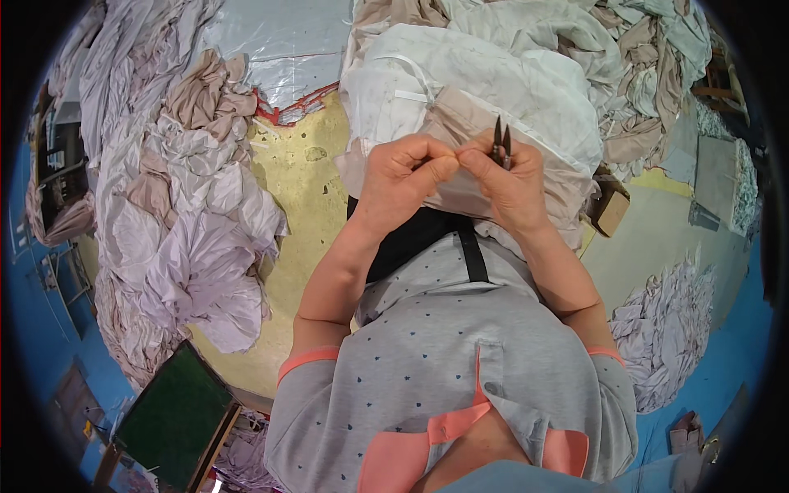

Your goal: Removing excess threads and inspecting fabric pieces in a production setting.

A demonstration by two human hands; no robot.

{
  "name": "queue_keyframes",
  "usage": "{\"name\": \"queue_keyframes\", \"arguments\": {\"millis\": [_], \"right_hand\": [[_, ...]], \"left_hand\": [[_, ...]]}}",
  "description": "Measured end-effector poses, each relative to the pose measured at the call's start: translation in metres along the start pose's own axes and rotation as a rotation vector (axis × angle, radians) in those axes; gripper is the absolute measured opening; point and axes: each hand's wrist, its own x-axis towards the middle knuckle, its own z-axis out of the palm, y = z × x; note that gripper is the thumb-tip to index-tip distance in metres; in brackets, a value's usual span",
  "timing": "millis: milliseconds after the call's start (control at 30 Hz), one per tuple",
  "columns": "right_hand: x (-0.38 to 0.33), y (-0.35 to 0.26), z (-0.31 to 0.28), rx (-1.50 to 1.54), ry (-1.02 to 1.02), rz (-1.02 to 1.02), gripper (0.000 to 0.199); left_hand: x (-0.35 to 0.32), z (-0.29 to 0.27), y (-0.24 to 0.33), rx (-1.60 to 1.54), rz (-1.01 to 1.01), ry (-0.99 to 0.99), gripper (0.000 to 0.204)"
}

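My left hand [396, 182] is closed in a pinch, with thumb and forefinger pressed together. What lies between those fingertips is too small to make out. Its tips meet the thumb and forefinger of my right hand [519, 187], which are pinched too. Small dark thread snips [498, 138] are held in my right hand, their two pointed blades sticking up past the fingers, slightly apart. Beneath and beyond both hands lies a heap of white cloth [485, 70], with a beige fabric piece [464, 115] and a narrow white strap [415, 74] on it.
A long pile of white, beige and pale lilac cloth [214, 230] runs along the left. Between it and me is a worn yellow surface [304, 181]. More crumpled cloth [670, 329] lies at right, near an open cardboard box [611, 207]. A green-topped stool [177, 415] stands lower left.
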Motion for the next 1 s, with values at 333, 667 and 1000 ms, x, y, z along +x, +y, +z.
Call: {"name": "queue_keyframes", "arguments": {"millis": [333, 667, 1000], "right_hand": [[-0.051, -0.022, -0.135, 0.324, 0.552, -0.398, 0.005], [-0.217, 0.056, -0.510, -0.560, 1.324, 0.035, 0.023], [-0.125, 0.005, -0.368, -0.866, 1.114, -0.306, 0.035]], "left_hand": [[-0.017, 0.001, -0.010, 0.121, -0.078, 0.083, 0.007], [0.003, -0.015, -0.020, 0.745, 0.166, 0.261, 0.027], [0.029, -0.013, -0.055, 1.210, 0.401, 0.327, 0.024]]}}
